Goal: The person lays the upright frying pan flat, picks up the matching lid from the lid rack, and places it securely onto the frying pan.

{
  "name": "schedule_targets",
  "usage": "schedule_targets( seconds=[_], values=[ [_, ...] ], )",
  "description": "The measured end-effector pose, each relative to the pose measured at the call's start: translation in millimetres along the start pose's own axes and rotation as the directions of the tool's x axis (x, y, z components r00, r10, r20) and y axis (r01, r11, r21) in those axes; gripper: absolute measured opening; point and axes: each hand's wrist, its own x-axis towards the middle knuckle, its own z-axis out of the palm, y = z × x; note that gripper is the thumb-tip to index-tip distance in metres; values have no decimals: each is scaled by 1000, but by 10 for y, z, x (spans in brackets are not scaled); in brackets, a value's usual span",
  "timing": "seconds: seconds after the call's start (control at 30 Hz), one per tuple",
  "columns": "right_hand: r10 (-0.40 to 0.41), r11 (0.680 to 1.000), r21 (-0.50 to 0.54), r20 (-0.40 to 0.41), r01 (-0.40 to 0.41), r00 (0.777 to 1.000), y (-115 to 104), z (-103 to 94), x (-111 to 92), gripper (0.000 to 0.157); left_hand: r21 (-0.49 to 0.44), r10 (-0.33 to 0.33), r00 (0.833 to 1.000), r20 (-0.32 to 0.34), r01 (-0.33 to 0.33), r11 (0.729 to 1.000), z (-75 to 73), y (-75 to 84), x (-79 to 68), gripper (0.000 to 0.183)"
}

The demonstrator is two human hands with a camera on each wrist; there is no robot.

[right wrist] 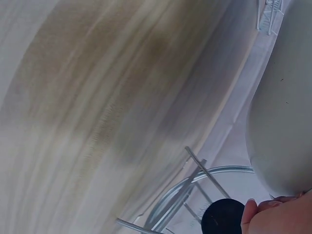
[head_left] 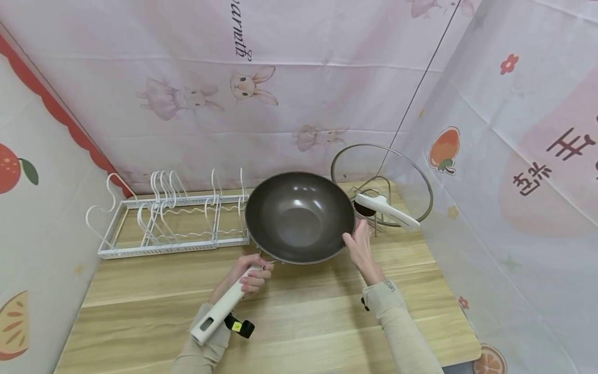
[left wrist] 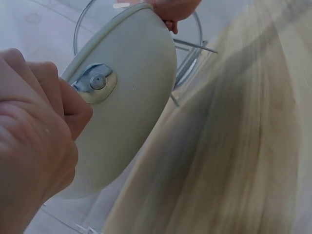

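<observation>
From the head view, the pan [head_left: 299,223] is held over the back part of the desk [head_left: 303,322], between the white rack [head_left: 163,251] and the glass lid [head_left: 430,189]. The left hand [head_left: 252,274] is curled round the handle [head_left: 221,313] close to the bowl, probably to shorten the lever; the right hand [head_left: 362,250] grips the opposite rim, its thumb at the edge, likely to share the weight and steady the bowl. The lid leans in a wire stand [head_left: 389,188], which seems to prop it on edge. The left wrist view adds the pan's pale outer wall and the metal bracket [left wrist: 99,82] beside the closed left fist, neither plain from above. In the right wrist view, that wall stands apart from the desk, so the pan looks carried rather than set down; a black disc [right wrist: 223,217] shows beside the right fingers, whose full grip is cropped there.
</observation>
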Motion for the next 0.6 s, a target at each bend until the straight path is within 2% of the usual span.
schedule_targets(
  seconds=[0.4, 0.6],
  values=[
    [22, 999, -27, -10, -22, 1000, 163, 127, -28, 25, -79, -8, 999, -35, 5, 997, -198, -36, -14, 9],
    [51, 998, -26, 5, -50, 999, 226, 187, -39, 25, -89, -13, 1000, -11, 12, 996, -327, -12, -34, 11]
  ],
)
